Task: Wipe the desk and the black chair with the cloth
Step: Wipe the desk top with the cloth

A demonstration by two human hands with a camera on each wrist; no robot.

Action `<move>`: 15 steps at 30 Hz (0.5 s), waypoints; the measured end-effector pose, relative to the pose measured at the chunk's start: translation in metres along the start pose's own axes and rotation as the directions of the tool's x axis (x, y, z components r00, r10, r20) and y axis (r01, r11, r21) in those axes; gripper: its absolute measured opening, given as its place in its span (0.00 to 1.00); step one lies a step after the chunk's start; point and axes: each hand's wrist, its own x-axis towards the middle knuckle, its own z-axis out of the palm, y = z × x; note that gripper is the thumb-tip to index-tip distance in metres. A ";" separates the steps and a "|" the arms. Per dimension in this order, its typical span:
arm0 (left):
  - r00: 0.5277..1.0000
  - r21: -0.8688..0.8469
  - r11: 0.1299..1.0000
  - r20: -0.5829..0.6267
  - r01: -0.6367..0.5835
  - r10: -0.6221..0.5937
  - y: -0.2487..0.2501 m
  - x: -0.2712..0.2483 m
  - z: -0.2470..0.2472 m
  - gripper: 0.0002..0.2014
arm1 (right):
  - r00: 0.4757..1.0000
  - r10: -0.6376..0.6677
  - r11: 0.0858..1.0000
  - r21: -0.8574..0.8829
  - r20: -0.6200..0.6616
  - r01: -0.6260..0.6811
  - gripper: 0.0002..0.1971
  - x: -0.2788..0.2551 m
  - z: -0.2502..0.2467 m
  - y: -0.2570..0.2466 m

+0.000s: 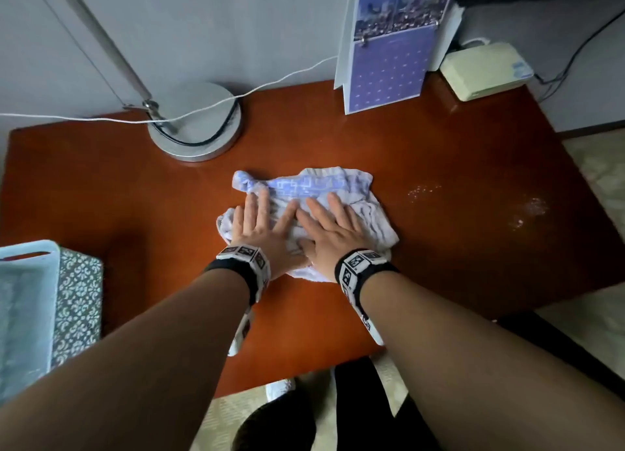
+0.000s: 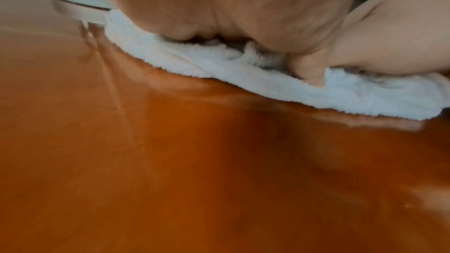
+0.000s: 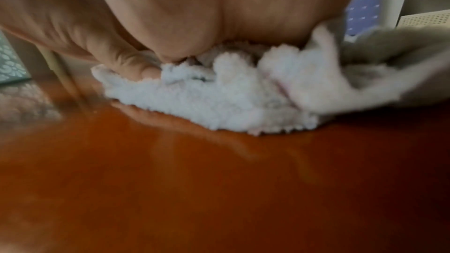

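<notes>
You are on the table-wiping step, left hand (image 1: 258,229) and right hand (image 1: 329,229) spread flat on the cloth (image 1: 358,193) mid-table (image 1: 439,153); next, probably sweep right over the white specks (image 1: 527,208).

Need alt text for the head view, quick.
Both hands, left hand and right hand, press flat on a crumpled white-and-blue cloth mid-desk. White specks lie right of it; lamp base behind.
</notes>
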 end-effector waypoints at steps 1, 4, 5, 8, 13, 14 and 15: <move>1.000 0.017 1.000 0.028 0.000 0.000 0.003 0.003 -0.001 0.54 | 1.000 -0.004 1.000 -0.006 -0.004 0.004 0.31 0.000 0.000 0.005; 0.997 0.037 0.999 0.071 -0.021 0.018 0.016 0.011 -0.003 0.54 | 1.000 -0.002 1.000 0.005 0.001 0.002 0.29 -0.001 -0.005 0.023; 0.997 0.042 0.998 0.074 -0.038 0.035 0.023 0.013 -0.004 0.53 | 1.000 0.006 1.000 0.015 0.007 -0.006 0.29 -0.002 -0.008 0.031; 0.992 0.047 0.994 0.076 -0.100 0.097 0.059 0.026 -0.010 0.52 | 0.999 0.045 0.998 0.044 -0.001 -0.045 0.29 -0.009 -0.016 0.067; 0.979 0.028 0.982 0.094 -0.186 0.183 0.135 0.057 -0.024 0.51 | 0.994 0.109 0.992 0.070 -0.027 -0.107 0.29 -0.015 -0.027 0.148; 0.977 0.023 0.981 0.089 -0.195 0.192 0.144 0.062 -0.026 0.51 | 0.993 0.117 0.990 0.087 -0.032 -0.114 0.29 -0.015 -0.031 0.159; 0.974 0.023 0.977 0.090 -0.212 0.210 0.163 0.071 -0.028 0.51 | 0.990 0.138 0.985 0.107 -0.038 -0.133 0.29 -0.017 -0.033 0.179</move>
